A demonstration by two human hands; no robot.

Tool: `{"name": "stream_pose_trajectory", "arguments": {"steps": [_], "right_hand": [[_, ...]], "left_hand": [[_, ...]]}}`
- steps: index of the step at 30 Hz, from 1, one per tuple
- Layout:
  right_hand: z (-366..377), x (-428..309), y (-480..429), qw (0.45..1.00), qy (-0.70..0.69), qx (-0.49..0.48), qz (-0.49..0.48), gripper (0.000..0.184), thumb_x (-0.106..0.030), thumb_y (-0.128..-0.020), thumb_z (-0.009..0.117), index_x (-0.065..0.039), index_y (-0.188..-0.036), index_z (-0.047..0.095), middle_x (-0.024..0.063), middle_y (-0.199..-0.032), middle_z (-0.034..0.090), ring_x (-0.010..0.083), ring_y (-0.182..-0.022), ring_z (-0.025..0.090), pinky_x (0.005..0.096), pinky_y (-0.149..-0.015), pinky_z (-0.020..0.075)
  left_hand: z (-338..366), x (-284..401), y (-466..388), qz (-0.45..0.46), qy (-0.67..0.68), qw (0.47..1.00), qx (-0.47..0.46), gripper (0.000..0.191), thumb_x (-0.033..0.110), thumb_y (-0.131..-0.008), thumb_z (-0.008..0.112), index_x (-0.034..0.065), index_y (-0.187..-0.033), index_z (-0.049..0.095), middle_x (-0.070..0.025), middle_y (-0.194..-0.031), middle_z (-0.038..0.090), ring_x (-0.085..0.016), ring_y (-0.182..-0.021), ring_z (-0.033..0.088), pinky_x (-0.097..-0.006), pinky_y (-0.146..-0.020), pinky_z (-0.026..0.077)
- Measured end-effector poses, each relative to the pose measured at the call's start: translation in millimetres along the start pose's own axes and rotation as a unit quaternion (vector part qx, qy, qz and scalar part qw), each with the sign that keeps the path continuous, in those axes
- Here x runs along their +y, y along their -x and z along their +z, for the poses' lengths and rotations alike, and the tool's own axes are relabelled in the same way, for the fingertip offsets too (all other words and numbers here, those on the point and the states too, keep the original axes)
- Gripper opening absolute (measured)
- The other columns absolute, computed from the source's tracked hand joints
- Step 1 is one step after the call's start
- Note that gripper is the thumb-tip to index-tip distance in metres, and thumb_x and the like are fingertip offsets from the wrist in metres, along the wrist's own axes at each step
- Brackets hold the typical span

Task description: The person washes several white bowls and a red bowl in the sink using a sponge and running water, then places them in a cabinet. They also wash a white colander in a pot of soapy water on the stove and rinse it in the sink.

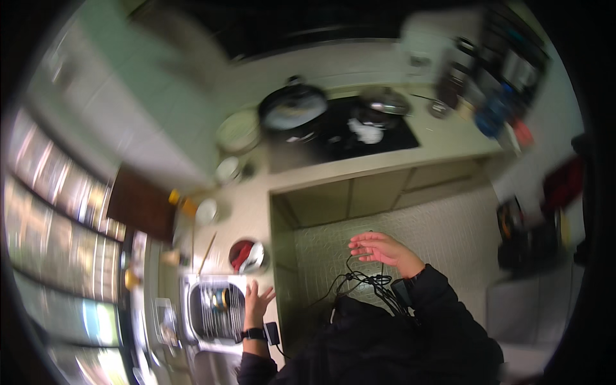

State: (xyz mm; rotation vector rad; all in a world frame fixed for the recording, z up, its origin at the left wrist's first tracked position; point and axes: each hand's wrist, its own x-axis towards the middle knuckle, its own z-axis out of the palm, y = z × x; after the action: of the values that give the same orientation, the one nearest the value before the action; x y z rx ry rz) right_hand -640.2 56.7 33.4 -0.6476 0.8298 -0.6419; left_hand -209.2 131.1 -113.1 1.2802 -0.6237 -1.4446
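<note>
My left hand (257,301) is spread over the counter edge beside the sink (192,308), holding nothing. Just beyond its fingers sits a dark red round bowl or plate (233,250) with a red item (241,256) and a white item (253,259) in it; blur hides what these are. Inside the sink, a blue and yellow object (220,300) lies on a metal rack (214,322). My right hand (378,248) hangs in the air above the floor, fingers apart and empty. Black cables (361,281) dangle below it near my body.
A black cooktop (308,154) carries a large pan (293,108), a lidded pot (385,102) and a white cloth-like item (366,132). Along the left counter are a white bowl (207,211), a chopstick-like stick (207,252) and a brown board (142,204). Cabinet fronts (327,202) border the tiled floor (447,231).
</note>
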Motion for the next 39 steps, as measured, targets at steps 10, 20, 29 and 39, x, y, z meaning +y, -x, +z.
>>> {"name": "stream_pose_trajectory", "arguments": {"steps": [10,20,29,39], "right_hand": [[-35,55,170,0.943,-0.158,0.244,-0.161,0.033,-0.016,-0.089,0.053,-0.004,-0.12,0.049,0.0071,-0.116,0.056,0.0189,-0.102,0.057,0.0309,-0.083,0.047],[-24,120,228,0.903,-0.207,0.301,-0.226,0.032,-0.015,-0.09,0.051,-0.003,-0.119,0.049,0.0097,-0.117,0.056,0.0212,-0.106,0.056,0.0355,-0.087,0.0457],[-85,107,264,0.895,-0.236,0.3,-0.231,0.032,-0.015,-0.088,0.055,-0.005,-0.117,0.051,0.0077,-0.115,0.057,0.0191,-0.104,0.056,0.0341,-0.085,0.0468],[-217,64,308,0.924,-0.182,0.265,-0.206,0.03,-0.015,-0.09,0.054,-0.005,-0.117,0.051,0.0074,-0.114,0.057,0.0192,-0.104,0.056,0.0337,-0.086,0.0479]], "left_hand": [[-47,-60,-156,-0.154,0.249,0.956,0.025,0.03,0.039,-0.079,0.058,0.0152,-0.085,0.04,-0.0046,-0.085,0.049,-0.024,-0.078,0.051,-0.0496,-0.079,0.043],[-48,-43,-148,-0.097,0.153,0.982,0.05,0.029,0.023,-0.086,0.041,0.0078,-0.109,0.049,-0.01,-0.098,0.059,-0.024,-0.08,0.06,-0.0458,-0.082,0.049],[115,10,-52,-0.119,-0.068,0.985,-0.1,0.025,0.013,-0.081,0.041,-0.0035,-0.096,0.049,-0.0159,-0.077,0.058,-0.025,-0.056,0.059,-0.0451,-0.058,0.056],[427,-58,17,-0.308,-0.148,0.898,-0.277,0.031,0.0,-0.077,0.038,-0.0151,-0.103,0.044,-0.0254,-0.07,0.059,-0.033,-0.051,0.061,-0.0495,-0.061,0.056]]}}
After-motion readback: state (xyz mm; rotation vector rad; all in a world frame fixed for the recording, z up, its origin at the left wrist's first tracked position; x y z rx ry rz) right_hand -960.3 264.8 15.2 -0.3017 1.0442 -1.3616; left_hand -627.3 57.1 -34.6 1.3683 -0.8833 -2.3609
